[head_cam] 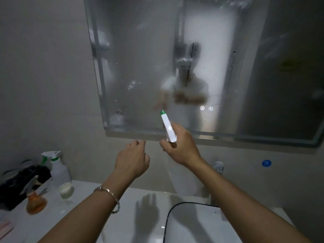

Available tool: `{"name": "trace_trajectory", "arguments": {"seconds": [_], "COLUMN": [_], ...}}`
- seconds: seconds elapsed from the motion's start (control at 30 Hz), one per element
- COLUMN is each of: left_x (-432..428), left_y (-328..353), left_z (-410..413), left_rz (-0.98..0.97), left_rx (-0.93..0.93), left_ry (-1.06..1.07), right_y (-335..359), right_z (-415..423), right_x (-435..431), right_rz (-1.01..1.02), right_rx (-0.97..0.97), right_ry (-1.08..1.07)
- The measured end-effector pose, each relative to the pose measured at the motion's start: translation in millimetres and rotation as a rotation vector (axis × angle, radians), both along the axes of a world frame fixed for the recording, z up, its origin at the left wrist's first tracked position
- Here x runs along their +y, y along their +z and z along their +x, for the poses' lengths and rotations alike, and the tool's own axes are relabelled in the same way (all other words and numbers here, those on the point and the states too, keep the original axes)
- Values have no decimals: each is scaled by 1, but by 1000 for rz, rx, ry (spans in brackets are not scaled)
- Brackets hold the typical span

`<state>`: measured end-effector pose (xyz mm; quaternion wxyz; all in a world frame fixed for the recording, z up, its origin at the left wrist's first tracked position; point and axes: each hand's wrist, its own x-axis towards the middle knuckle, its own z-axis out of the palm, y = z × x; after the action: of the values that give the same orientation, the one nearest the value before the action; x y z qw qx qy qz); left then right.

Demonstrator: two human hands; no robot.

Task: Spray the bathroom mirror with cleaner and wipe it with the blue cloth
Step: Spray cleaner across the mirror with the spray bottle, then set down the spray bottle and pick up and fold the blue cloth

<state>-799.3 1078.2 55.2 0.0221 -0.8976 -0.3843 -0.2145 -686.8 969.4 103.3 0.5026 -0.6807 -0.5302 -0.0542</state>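
The bathroom mirror hangs on the wall ahead, hazy and streaked with droplets. My right hand grips a white spray bottle with a green nozzle, raised and pointed at the mirror's lower part. The bottle's clear body hangs below my hand and is hard to make out. My left hand hovers just left of it below the mirror's bottom edge, fingers relaxed and holding nothing. No blue cloth is in view.
A white counter holds a second spray bottle, a small white jar, an orange bottle and a dark bag at the left. A black-rimmed sink lies below my right arm, a faucet behind it.
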Motion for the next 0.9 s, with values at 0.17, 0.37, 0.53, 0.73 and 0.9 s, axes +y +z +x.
{"name": "trace_trajectory", "arguments": {"seconds": [0.17,0.37,0.53,0.73,0.9], "left_x": [56,136,196,232,239], "left_y": [5,-44,-103,-187,-248], "left_z": [-19,-88,-161,-247,-304], "left_rz": [30,-88,-242,-362,-529], "left_rx": [-110,-109,-95,-63,-25], "left_ry": [-9,110,223,297,469], "right_y": [-1,-57,-116,-191,-234], "right_z": [-19,-70,-131,-201,-242], "right_x": [75,170,242,308,345], "right_rz": [-19,-203,-366,-497,-565], "right_rx": [75,123,133,148,114], "right_ry": [-2,76,240,416,465]}}
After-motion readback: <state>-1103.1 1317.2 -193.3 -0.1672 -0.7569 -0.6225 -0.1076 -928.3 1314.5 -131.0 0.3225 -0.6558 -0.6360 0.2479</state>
